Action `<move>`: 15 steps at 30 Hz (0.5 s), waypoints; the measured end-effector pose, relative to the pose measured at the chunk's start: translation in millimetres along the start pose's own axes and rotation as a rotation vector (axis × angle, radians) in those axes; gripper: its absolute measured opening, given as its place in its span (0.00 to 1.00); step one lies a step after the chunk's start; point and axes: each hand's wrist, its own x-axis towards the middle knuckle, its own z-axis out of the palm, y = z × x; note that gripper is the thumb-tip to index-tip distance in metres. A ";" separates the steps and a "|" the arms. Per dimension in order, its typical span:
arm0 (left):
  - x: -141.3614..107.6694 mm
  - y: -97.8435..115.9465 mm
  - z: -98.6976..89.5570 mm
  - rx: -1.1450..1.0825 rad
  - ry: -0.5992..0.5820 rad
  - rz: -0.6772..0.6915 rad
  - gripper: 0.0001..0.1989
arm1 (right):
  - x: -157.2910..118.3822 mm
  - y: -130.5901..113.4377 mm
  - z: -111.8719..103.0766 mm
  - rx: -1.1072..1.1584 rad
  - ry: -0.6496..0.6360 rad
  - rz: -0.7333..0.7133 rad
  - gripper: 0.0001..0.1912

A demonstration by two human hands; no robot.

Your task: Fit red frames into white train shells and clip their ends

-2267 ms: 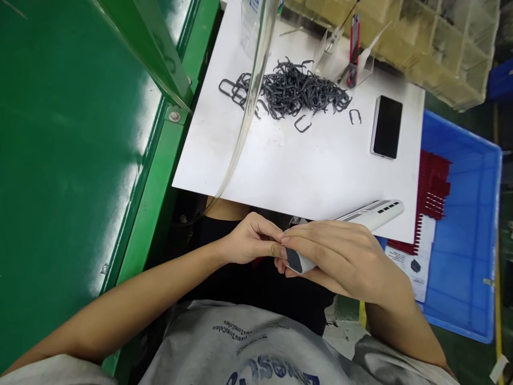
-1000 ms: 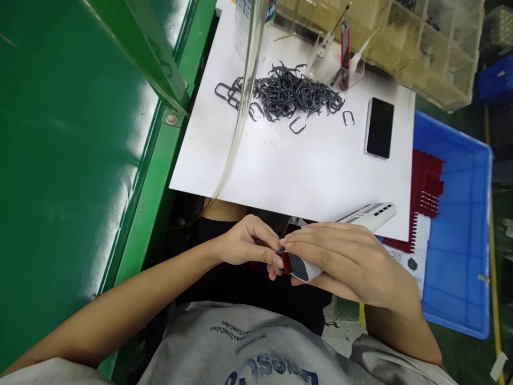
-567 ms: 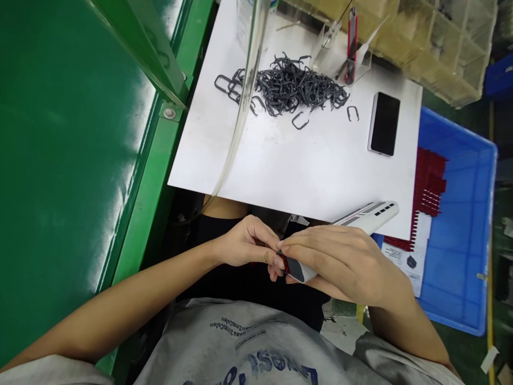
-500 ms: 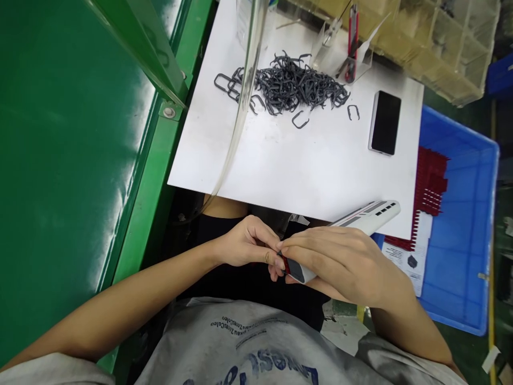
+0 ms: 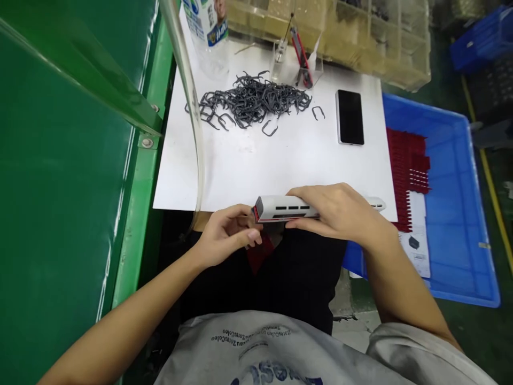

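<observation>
A long white toy train car [image 5: 292, 207] with dark window slots and a red stripe lies almost level above my lap, along the table's front edge. Wrapped over its middle, my right hand [image 5: 336, 214] grips it from above with the thumb on the near side. My left hand [image 5: 228, 235] is at the car's dark and red left end, fingertips close to it or touching. Its thumb stands apart from the curled fingers, and I see nothing held in it. On the white table [image 5: 256, 171] is a heap of dark grey U-shaped clips [image 5: 256, 99].
A clear hose [image 5: 196, 128] hangs across the left of the table. A phone [image 5: 350, 117], a plastic bottle [image 5: 208, 37] and a clear holder with a red cutter [image 5: 302, 59] are on top. At right stands a blue bin [image 5: 457, 214] with red parts [image 5: 404, 166].
The toy train car has moved up and turned from slanting to nearly level, its side now facing me. My left hand's fingers have parted from their pinch at its end. The view has shifted.
</observation>
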 end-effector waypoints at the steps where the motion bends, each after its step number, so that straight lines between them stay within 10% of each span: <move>1: -0.3 -0.8 0.1 0.160 0.055 0.103 0.22 | 2.4 4.7 -1.8 0.059 -0.064 0.023 0.33; 7: 4.8 -0.8 -5.9 1.039 0.152 0.691 0.38 | 24.2 11.4 -1.5 0.268 -0.342 0.068 0.31; 15: 5.4 7.3 -21.1 1.138 0.183 0.558 0.25 | 26.0 9.3 14.3 0.069 -0.221 -0.018 0.35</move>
